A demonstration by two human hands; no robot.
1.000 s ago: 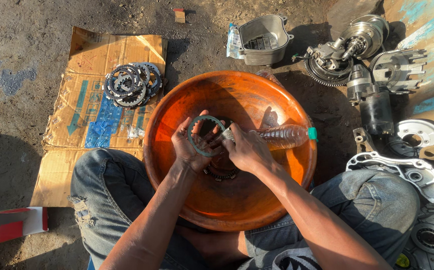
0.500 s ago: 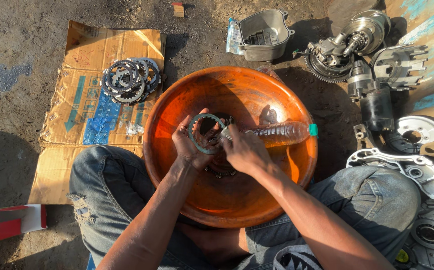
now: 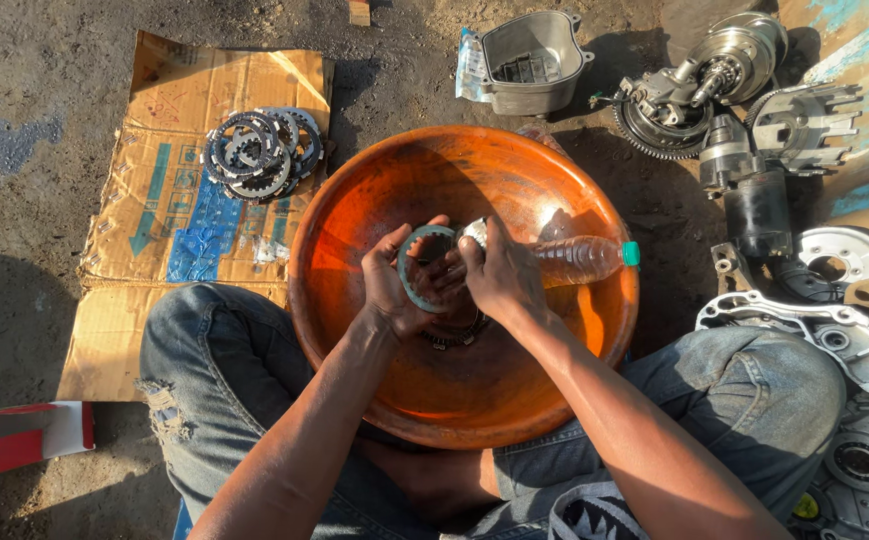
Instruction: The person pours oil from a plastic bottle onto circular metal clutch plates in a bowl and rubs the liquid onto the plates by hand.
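- The metal ring (image 3: 416, 268) at the centre of the frame shows only its upper and left arc; the rest lies behind the left hand (image 3: 399, 285) and the right hand's fingers (image 3: 464, 262).
- The clear plastic bottle (image 3: 579, 258) is covered at its base end by the right hand (image 3: 499, 275).
- More toothed rings (image 3: 451, 336) in the orange basin (image 3: 354, 200) lie mostly hidden under both wrists.
- The engine casing (image 3: 834, 335) at the right edge is cut off by the frame.
- The red and white box (image 3: 19, 438) at lower left runs out of view.
- The stacked clutch plates (image 3: 259, 150) at upper left overlap, so their count cannot be told.
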